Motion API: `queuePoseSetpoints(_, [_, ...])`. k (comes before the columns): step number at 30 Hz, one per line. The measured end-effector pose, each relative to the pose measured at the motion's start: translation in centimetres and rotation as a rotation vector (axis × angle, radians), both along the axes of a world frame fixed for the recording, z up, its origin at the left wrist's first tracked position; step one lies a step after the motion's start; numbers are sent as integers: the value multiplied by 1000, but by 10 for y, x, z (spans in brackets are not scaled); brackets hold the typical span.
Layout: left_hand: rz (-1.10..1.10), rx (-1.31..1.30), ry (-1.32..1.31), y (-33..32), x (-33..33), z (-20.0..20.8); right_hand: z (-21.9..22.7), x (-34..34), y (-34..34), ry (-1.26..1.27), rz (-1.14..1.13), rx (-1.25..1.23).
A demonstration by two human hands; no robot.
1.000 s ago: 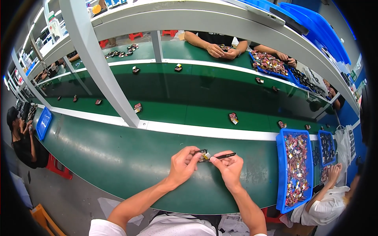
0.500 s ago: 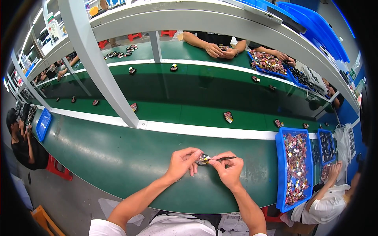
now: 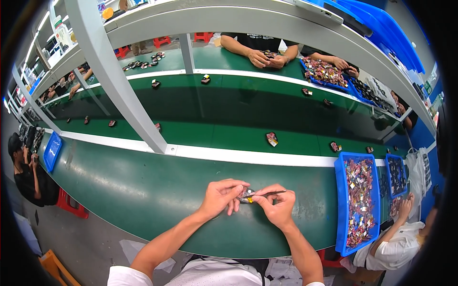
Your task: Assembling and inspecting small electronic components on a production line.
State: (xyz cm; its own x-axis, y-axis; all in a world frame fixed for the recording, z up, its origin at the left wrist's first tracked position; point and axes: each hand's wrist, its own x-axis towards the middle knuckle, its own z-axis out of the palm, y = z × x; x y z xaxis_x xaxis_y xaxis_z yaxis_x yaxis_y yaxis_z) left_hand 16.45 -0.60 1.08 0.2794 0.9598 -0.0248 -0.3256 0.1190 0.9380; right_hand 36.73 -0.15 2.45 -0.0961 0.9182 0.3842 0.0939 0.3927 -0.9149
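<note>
Apparently one part (image 3: 245,193) is unfinished; left hand (image 3: 219,197) pinches it; right hand (image 3: 276,206) grips a tool (image 3: 273,193) (heaped tray (image 3: 340,209): progress unclear).

Pretty bright overall, tube lights (image 3: 44,20) up left, soft glare on the tabletop (image 3: 129,169), dark band along the belt (image 3: 229,107), fisheye bending straight edges, corners totally black.

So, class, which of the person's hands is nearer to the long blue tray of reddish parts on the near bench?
Right. The right hand is left of the blue tray, with green bench between them; the left hand is farther left, beyond the right.
</note>
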Motion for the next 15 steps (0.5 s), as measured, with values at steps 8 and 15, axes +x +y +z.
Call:
queuePoseSetpoints(8, [1,65,-15,1,-2,2,-3,1,-1,13,15,-10])
queuePoseSetpoints(15, [51,75,28,1,0,1,0,-5,-4,69,-28,-76])
